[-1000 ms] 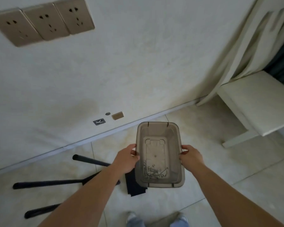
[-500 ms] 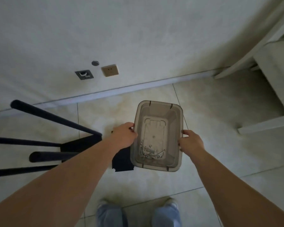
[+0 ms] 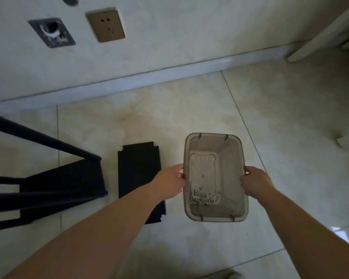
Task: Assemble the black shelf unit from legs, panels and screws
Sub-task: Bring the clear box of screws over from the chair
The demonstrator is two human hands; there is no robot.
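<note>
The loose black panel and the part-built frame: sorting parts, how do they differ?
The loose black panel lies flat on the floor with no legs; the part-built frame lies on its side with legs attached. The left forearm crosses over the panel; nothing covers the frame. Both are black, untouched.

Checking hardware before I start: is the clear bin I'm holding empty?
No, a small pile of screws lies in the near end of the clear bin.
</note>
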